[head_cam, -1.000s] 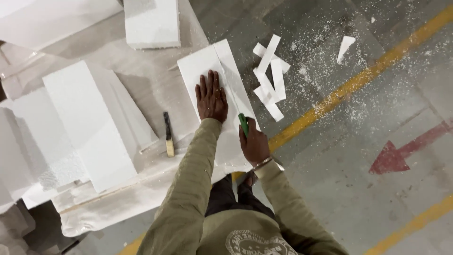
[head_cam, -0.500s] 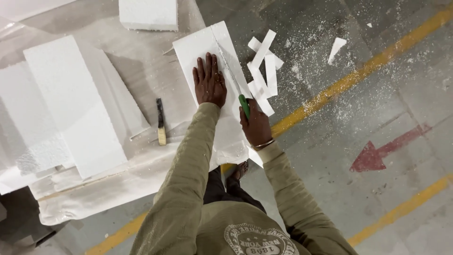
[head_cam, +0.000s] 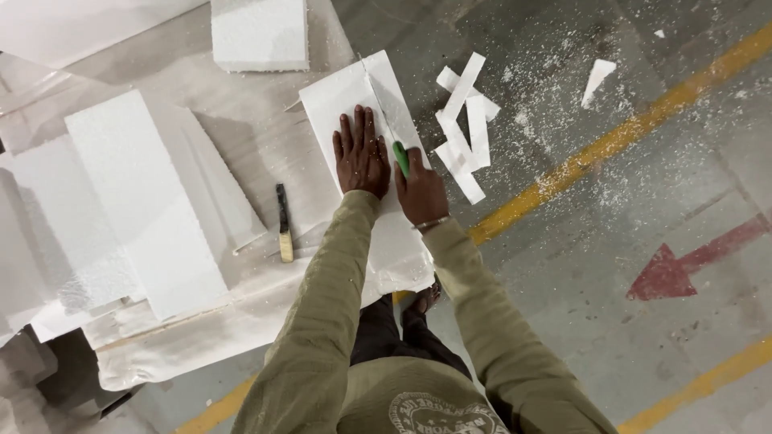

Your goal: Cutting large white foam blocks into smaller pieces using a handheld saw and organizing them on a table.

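A white foam sheet [head_cam: 346, 96] lies flat on the covered work surface [head_cam: 241, 104], pressed by the left hand [head_cam: 361, 157] with fingers spread, while the right hand [head_cam: 420, 193], fingers clamped round a green-handled knife [head_cam: 400, 157], sets its blade along the sheet, cut foam strips [head_cam: 465, 128] on the concrete floor [head_cam: 563, 305] just beside.

Two hands are seen: left hand [head_cam: 361, 155], right hand [head_cam: 420, 193], w/ one green-handled knife [head_cam: 400, 157] and one brush [head_cam: 284, 223]. Approx. five foam strips [head_cam: 464, 128] are counted on the floor, plus one red arrow [head_cam: 683, 264].
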